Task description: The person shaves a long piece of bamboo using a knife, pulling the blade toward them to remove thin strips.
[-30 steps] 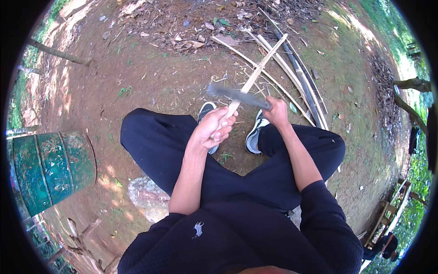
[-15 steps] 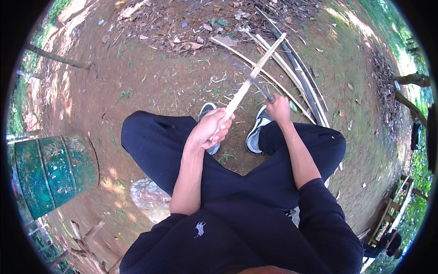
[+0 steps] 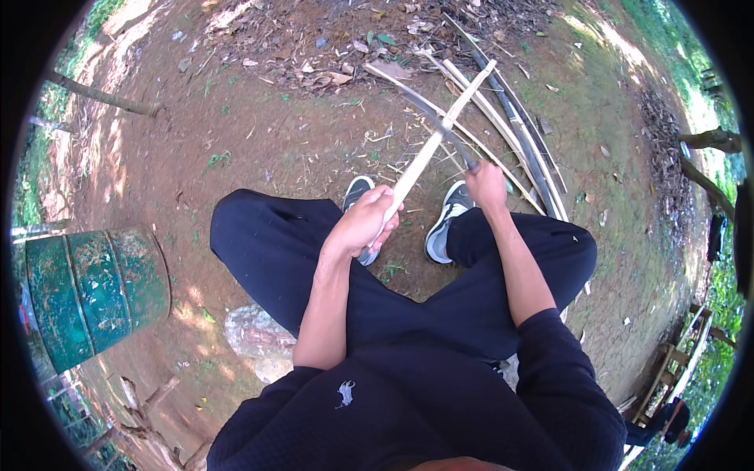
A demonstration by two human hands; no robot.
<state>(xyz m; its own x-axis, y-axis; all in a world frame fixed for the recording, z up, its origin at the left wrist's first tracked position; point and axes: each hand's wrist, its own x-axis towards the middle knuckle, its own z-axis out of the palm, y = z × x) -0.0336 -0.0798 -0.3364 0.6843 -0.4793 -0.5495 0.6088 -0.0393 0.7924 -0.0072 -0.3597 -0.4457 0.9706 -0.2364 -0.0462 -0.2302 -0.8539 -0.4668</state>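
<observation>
My left hand [image 3: 367,220] is closed round the near end of a pale split strip of wood or bamboo [image 3: 420,163], which slants away up to the right. In my right hand [image 3: 486,186] is the dark handle of a long-bladed knife [image 3: 455,147]. Its blade crosses the strip about midway, pointing away to the left, and appears to touch it. Both hands are over the ground between my bent knees, near my grey shoes [image 3: 448,222].
Beyond my right hand, several pale strips [image 3: 503,129] and a dark pole [image 3: 525,141] lie on the soil. Dry leaves [image 3: 330,74] cover the far ground. A rusty green drum [image 3: 98,290] lies at the left. A pale block [image 3: 255,331] is beside my left thigh.
The knife's blade, blurred before, now shows clearly against the strip. My right hand has shifted slightly to the right; the left hand keeps its hold almost in place.
</observation>
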